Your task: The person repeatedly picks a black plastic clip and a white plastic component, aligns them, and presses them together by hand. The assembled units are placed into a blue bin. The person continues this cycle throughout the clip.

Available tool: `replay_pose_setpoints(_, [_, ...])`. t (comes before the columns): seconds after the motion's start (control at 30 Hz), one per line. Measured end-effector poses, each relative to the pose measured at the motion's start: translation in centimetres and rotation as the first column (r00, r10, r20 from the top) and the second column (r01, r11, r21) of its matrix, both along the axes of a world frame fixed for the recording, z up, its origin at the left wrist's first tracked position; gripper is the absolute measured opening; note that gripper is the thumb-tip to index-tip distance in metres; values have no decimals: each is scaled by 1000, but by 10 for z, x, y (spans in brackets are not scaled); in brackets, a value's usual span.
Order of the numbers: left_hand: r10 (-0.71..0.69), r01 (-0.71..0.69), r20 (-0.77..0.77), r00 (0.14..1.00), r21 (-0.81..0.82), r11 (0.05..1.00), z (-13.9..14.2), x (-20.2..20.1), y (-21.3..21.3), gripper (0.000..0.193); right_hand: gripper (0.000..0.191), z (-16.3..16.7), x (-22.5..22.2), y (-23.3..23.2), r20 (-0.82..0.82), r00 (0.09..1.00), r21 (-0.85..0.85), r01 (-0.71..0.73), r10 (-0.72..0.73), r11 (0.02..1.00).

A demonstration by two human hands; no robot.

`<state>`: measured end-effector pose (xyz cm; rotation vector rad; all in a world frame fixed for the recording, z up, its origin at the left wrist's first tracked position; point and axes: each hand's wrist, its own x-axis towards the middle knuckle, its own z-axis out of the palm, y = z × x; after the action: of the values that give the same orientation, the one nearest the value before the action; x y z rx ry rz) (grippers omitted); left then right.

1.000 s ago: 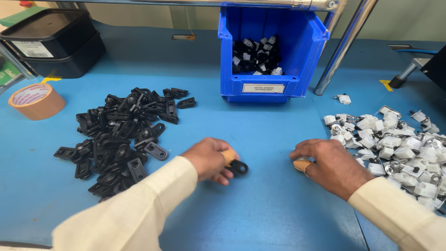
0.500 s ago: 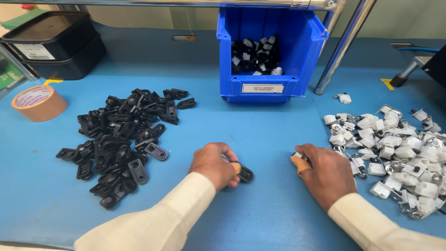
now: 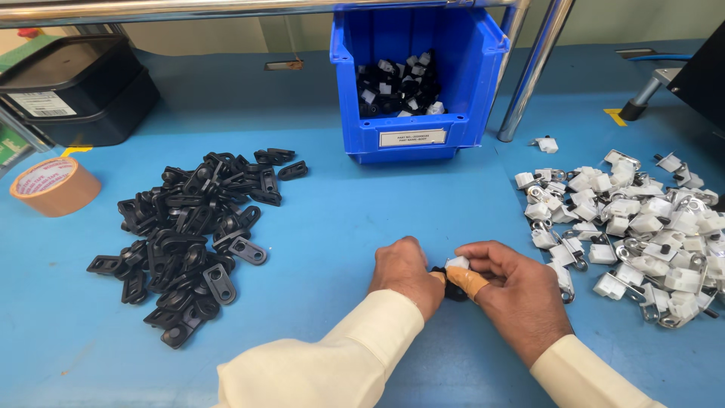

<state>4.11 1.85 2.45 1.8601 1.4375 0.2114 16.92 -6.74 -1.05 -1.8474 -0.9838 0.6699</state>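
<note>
Both hands, left hand (image 3: 404,272) and right hand (image 3: 517,291), now meet mid-desk, pinching a black clip (image 3: 455,290) and white piece (image 3: 458,263) together, with big piles left.

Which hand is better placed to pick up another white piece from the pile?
Right. The right hand lies beside the pile of white clips, with the nearest clips by its knuckles. The left hand sits farther away, on the side toward the black parts.

I see bright, even overhead light with soft, short shadows under the parts. Focus is sharp throughout; wide-angle bending shows toward ten and two o'clock.
</note>
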Motion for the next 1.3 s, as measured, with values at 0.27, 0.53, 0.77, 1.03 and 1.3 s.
replay_pose_setpoints(0.27, [-189, 141, -183, 965, -250, 958, 38, -4, 5, 20, 37, 0, -9, -5, 257, 966, 48, -18, 5, 999])
replay_pose_setpoints(0.53, [-75, 64, -24, 997, -308, 949, 29, -9, 5, 17, 41, -3, -14, -10, 665, 745, 188, -220, 41, 957])
replay_pose_setpoints(0.77, [-39, 78, 108, 993, -380, 922, 16, -12, 14, 17, 33, 8, -1, -6, 676, 705, 142, -409, 214, 901])
replay_pose_setpoints(1.03, [-137, 137, 24, 990, -341, 930, 19, -8, 22, 16, 27, 14, 4, 9, 335, 898, -69, -279, 285, 958])
replay_pose_setpoints(1.3, [18, 24, 86, 996, -458, 889, 13, -3, 15, 15, 21, 1, 7, 13, -43, 996, -34, -79, 78, 996])
